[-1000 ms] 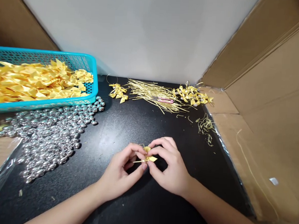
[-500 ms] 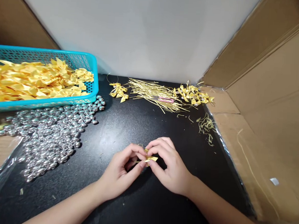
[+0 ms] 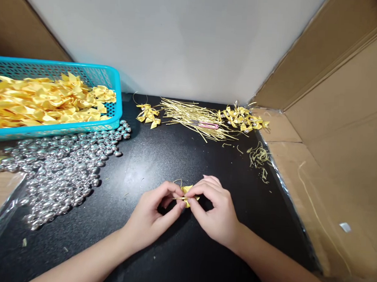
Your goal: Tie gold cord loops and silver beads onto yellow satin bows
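Observation:
Both my hands meet over the middle of the black tabletop [image 3: 162, 156]. My left hand [image 3: 152, 217] and my right hand [image 3: 216, 210] pinch a small yellow ribbon bow [image 3: 187, 191] between thumbs and fingertips. A thin gold wire runs across the bow and a short loop of it sticks up behind my left fingers. Most of the bow is hidden by my fingers.
A turquoise basket [image 3: 114, 102] of yellow ribbon bows stands at the left. Silver oval beads [image 3: 62, 167] lie spread in front of it. At the back lie gold wire pieces [image 3: 193, 118], a few bows [image 3: 149, 114] and finished bows [image 3: 242, 118]. Cardboard [image 3: 335, 145] walls the right.
My fingers have shifted slightly on the bow, turning it between the fingertips; both hands stay in the same spot.

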The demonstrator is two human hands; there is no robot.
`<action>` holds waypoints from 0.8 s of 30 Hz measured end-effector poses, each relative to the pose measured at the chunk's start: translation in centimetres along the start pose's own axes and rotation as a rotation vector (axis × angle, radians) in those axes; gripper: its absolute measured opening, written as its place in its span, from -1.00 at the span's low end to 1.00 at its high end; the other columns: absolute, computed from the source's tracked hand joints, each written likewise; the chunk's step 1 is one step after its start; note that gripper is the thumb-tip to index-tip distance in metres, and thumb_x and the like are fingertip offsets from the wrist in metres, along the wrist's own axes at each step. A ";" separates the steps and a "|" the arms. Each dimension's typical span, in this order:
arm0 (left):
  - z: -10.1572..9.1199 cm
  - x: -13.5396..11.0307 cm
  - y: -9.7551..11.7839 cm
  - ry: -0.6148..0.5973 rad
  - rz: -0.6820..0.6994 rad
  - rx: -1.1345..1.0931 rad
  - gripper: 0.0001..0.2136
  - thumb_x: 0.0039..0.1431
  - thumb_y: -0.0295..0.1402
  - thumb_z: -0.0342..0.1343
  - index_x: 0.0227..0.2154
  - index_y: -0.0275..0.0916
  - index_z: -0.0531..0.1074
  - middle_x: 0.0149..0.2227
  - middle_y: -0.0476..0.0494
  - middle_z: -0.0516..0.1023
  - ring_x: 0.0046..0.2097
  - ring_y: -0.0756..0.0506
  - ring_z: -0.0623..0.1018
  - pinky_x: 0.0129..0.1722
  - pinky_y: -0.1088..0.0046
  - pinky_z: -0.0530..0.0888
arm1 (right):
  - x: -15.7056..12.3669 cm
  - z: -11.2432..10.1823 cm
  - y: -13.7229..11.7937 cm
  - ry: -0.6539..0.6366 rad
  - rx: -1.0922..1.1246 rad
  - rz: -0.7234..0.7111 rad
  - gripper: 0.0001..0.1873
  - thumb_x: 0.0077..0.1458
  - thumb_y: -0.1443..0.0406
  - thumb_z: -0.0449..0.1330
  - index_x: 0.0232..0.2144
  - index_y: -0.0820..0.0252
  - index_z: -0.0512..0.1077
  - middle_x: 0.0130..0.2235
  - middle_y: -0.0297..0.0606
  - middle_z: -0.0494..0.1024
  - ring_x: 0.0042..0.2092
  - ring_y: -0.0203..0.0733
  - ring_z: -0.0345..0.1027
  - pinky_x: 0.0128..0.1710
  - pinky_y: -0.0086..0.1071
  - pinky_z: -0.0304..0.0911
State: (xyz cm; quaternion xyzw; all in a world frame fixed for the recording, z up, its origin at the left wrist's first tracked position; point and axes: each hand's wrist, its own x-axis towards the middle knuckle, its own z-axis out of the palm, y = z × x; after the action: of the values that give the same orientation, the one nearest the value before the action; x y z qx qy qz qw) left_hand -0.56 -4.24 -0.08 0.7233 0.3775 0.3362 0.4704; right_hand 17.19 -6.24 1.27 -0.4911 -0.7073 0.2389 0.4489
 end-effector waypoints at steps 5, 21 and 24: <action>0.0 0.1 -0.2 -0.020 -0.016 0.055 -0.91 0.25 -0.44 0.07 -0.37 -0.23 0.43 -0.52 0.06 0.42 -0.53 0.06 0.31 -0.52 0.57 0.25 | -0.1 0.0 0.2 0.021 0.082 0.023 -0.84 0.07 0.50 0.22 -0.44 0.16 0.42 -0.44 -0.34 0.58 -0.38 -0.24 0.41 -0.18 -0.26 0.26; -0.2 0.3 0.0 -0.005 -0.154 0.031 -0.78 0.28 -0.31 -0.02 -0.47 -0.25 0.37 -0.60 0.11 0.23 -0.57 0.06 0.20 -0.58 0.57 0.18 | 1.0 -2.1 1.0 -0.174 0.284 0.470 -0.97 0.05 0.37 0.23 -0.42 0.14 0.47 -0.39 -0.33 0.46 -0.32 -0.22 0.26 -0.27 -0.31 0.19; -0.2 0.1 0.1 0.012 -0.164 0.022 -0.78 0.28 -0.31 -0.02 -0.46 -0.25 0.35 -0.60 0.12 0.23 -0.57 0.06 0.21 -0.58 0.57 0.19 | 1.2 -2.5 0.6 -0.184 0.256 0.414 -0.93 0.08 0.39 0.19 -0.41 0.14 0.46 -0.37 -0.33 0.48 -0.31 -0.23 0.25 -0.27 -0.32 0.17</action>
State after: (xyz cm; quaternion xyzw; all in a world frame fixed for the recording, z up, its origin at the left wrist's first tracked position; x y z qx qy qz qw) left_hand -0.68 -4.03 0.07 0.6932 0.4420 0.2964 0.4861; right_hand 19.56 -5.17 2.45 -0.5406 -0.5937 0.4570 0.3827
